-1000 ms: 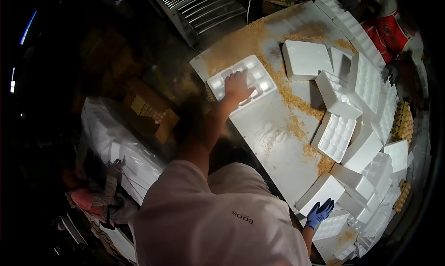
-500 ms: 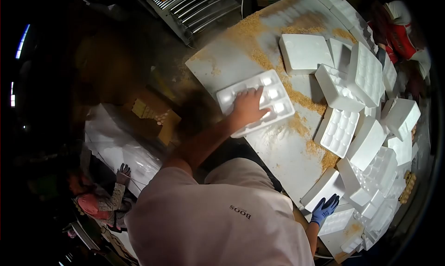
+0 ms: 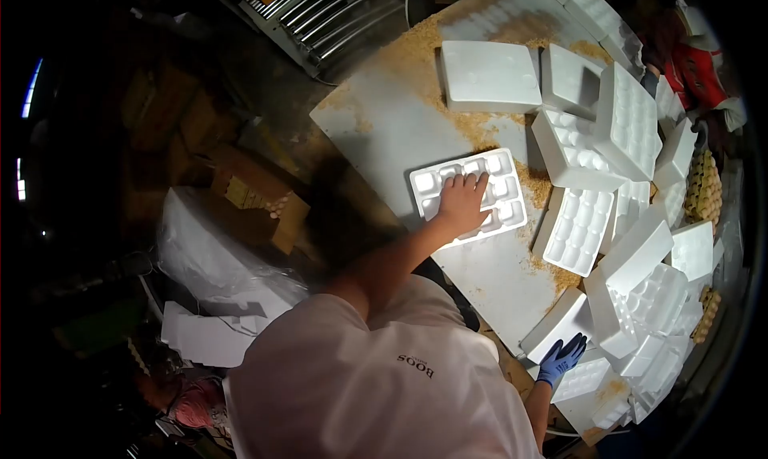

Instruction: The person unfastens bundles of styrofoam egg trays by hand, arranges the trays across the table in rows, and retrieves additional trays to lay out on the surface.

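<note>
Under my bare left hand (image 3: 464,207) lies a white foam tray (image 3: 508,213) with rows of square hollows, on the metal table near its front edge. The palm is down, with the fingers stretched over the hollows and the thumb apart. My right hand (image 3: 560,361), in a blue glove with dark fingertips, rests spread on a white foam block (image 3: 552,331) at the table's near right. A hollowed foam piece (image 3: 582,377) sits just beside that glove. Neither hand is wrapped round anything.
White foam pieces (image 3: 632,123) are heaped on the right; a foam box (image 3: 492,77) lies farther back. Sawdust-like crumbs (image 3: 484,127) cover parts of the table (image 3: 376,139). Egg trays (image 3: 704,187) and a person in red (image 3: 694,71) are beyond. A carton (image 3: 284,219) stands left.
My left hand and the hollowed tray have moved right, farther onto the table. My right hand stays on its block. At far right, a foam piece has shifted, uncovering egg trays.
</note>
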The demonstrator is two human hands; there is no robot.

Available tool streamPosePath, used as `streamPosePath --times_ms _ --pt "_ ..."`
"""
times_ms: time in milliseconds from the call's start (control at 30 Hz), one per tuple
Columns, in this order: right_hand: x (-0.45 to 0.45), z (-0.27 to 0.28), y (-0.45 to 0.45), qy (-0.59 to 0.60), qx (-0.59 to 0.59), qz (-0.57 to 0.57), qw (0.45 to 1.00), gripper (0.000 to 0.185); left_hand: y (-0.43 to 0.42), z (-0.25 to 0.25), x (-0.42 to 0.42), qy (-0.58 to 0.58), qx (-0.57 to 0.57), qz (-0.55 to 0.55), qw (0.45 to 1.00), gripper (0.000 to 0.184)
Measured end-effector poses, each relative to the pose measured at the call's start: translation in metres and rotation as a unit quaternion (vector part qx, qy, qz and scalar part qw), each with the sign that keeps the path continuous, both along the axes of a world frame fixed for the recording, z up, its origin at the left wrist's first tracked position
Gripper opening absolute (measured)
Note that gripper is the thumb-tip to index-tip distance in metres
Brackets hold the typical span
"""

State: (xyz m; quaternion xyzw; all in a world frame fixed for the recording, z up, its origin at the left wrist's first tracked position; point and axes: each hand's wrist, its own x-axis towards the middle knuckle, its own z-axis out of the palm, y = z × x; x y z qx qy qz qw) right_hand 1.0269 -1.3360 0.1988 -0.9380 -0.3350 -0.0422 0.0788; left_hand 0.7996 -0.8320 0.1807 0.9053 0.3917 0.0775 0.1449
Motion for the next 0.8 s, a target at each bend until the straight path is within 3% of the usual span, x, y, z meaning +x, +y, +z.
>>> streamPosePath --times_ms 133,333,533,567,667,800 --pt "0.001 0.0 0.003 -0.005 0.007 0.004 1.0 0.068 0.115 -0.005 -0.018 0.028 0.023 0.096 0.995 0.086" --pt "0.001 -0.002 0.004 0.011 0.009 -0.018 1.0 0.071 0.248 -0.008 -0.03 0.058 0.039 0.114 0.991 0.089" --pt "0.001 0.0 0.006 0.014 -0.015 -0.045 0.999 0.068 0.312 -0.018 -0.02 0.07 0.043 0.122 0.989 0.082" --pt "0.003 0.002 0.004 -0.001 -0.08 -0.028 0.996 0.068 0.318 -0.022 -0.02 0.043 0.063 0.12 0.99 0.079" --pt "0.003 0.002 0.005 0.009 -0.064 -0.024 0.998 0.067 0.337 -0.021 -0.018 0.048 0.076 0.128 0.988 0.079" --pt "0.002 0.003 0.006 0.002 -0.083 -0.029 0.996 0.067 0.359 -0.013 -0.035 0.046 0.053 0.224 0.972 0.086"
